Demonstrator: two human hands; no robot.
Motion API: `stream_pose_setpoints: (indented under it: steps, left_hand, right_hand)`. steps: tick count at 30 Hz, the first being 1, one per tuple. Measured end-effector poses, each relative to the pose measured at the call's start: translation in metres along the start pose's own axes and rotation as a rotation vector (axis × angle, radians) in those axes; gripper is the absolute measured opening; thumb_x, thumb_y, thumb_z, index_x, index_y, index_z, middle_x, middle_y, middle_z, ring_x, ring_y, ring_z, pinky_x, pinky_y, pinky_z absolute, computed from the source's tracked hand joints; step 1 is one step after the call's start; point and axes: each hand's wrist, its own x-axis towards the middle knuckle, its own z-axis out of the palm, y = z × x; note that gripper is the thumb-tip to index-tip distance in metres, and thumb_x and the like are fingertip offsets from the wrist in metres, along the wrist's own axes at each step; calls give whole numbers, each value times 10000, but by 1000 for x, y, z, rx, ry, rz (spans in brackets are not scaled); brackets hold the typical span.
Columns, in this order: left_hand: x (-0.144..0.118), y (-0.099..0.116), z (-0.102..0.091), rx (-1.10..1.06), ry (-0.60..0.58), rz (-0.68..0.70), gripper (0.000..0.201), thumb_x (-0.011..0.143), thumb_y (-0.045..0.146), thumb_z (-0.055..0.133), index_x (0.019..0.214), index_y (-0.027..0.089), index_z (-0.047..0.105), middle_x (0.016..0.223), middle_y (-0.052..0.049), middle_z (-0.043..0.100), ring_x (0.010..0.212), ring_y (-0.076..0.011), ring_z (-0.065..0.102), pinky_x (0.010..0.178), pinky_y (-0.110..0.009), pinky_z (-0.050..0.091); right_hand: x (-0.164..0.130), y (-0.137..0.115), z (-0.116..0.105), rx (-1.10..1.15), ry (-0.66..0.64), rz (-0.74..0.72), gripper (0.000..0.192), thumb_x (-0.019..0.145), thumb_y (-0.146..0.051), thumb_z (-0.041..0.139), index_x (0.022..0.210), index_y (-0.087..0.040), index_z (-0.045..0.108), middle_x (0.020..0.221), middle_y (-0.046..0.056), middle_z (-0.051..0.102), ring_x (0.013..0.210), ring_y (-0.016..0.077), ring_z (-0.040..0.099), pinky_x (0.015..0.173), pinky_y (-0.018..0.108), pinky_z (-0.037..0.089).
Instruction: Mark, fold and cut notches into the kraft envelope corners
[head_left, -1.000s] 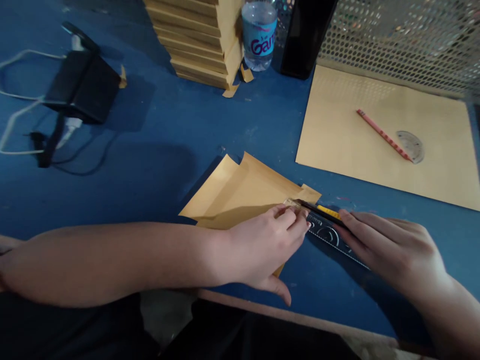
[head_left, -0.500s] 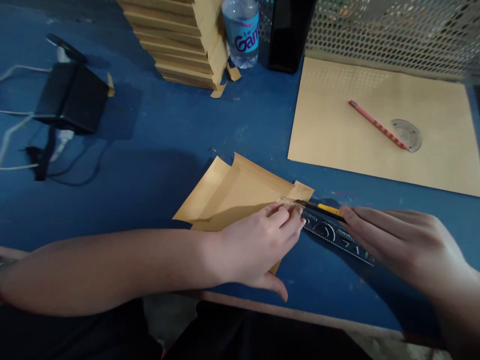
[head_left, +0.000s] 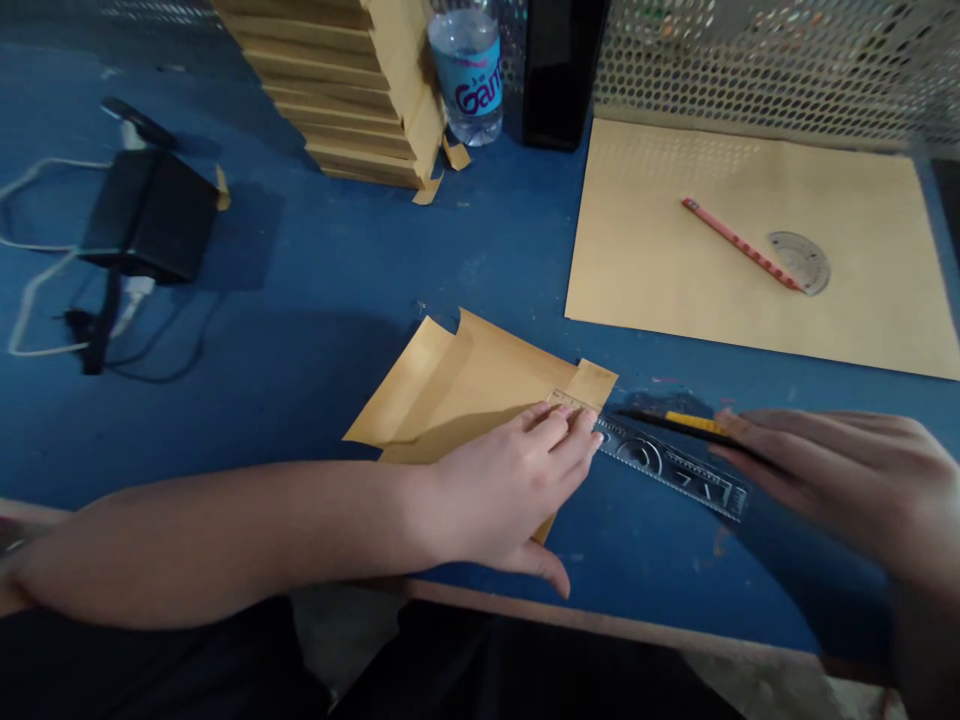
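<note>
My left hand presses its bunched fingertips on a clear plastic stencil ruler, holding it down across a folded brown paper piece. Its thumb sticks out toward the table's front edge. The paper looks like an envelope with notched corners and a small flap beyond the ruler. Part of it is hidden under my hand and forearm. My right hand is closed around a black and yellow utility knife. The knife's tip points left, just off the flap and above the ruler's upper edge.
A brown sheet bears a red pencil and a clear protractor. Behind are stacked folded paper pieces, a water bottle, a black phone-like slab and a perforated metal panel. A black box with cables sits left.
My right hand has drawn the knife rightward, taking its tip off the paper flap. My left hand stays on the ruler. The whole view has shifted slightly.
</note>
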Motion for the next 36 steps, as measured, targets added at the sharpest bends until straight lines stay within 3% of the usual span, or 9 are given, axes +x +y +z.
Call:
stream_pose_setpoints:
  steps: [2,6,12,14,16,20,25,31,36]
  left_hand:
    - [-1,1,1,6,3,-5,1310,766,1040,502,1512,-34,559,1623,-298,503,1449,-445,540,1235,-507,398]
    - [-2,1,4,12,-5,4,1333,794,1043,436,1566,-42,498,1658,-300,454,1487,-441,504,1248,-500,388]
    - [-2,-1,5,39,4,26,1329,808,1044,394,1566,-41,503,1636,-302,483,1445,-436,549,1222,-498,421]
    - [-2,-2,5,42,15,28,1329,807,1042,406,1561,-47,504,1636,-305,482,1444,-439,548,1224,-498,417]
    - [-2,-2,5,38,22,30,1337,797,1047,418,1556,-51,506,1637,-303,482,1449,-438,541,1234,-496,404]
    - [-1,-3,4,45,21,35,1324,807,1038,430,1546,-57,510,1618,-302,507,1436,-433,541,1225,-484,403]
    - [0,-3,4,53,37,39,1302,812,1017,480,1537,-64,518,1569,-298,561,1346,-424,596,1182,-484,431]
    - [-1,-2,4,38,44,36,1305,814,1016,476,1541,-67,510,1575,-308,550,1382,-433,569,1190,-486,420]
    - [-1,-5,4,37,34,43,1294,824,1015,455,1540,-60,514,1617,-316,498,1397,-435,565,1185,-484,435]
  right_hand:
    - [0,11,10,-88,119,16,188,953,-328,800,1126,-298,734,965,-23,832,777,177,788,663,299,618]
    - [10,37,35,-128,272,275,226,937,-375,802,1096,-218,775,949,50,825,774,193,781,622,288,578]
    - [24,64,54,-194,175,432,402,980,-434,643,1111,-100,826,1064,214,775,944,314,733,866,456,601]
    - [29,57,50,-163,194,460,449,978,-460,630,1137,-85,817,1119,247,758,1012,344,709,939,513,572]
    - [38,40,45,-50,188,487,434,974,-464,635,1153,-108,807,1093,214,764,960,305,708,902,481,572]
    - [64,-9,42,238,-22,414,342,952,-465,655,1144,-222,799,836,35,741,650,166,642,625,318,528]
    - [98,-49,62,474,-175,488,377,890,-338,690,1236,-208,767,884,33,772,658,164,659,664,333,526]
    - [102,-43,75,591,-119,622,278,833,-242,734,1106,-219,782,808,8,738,656,172,672,674,347,535]
    - [93,-28,76,706,-84,698,297,833,-367,785,1091,-222,761,806,24,723,661,191,676,649,366,533]
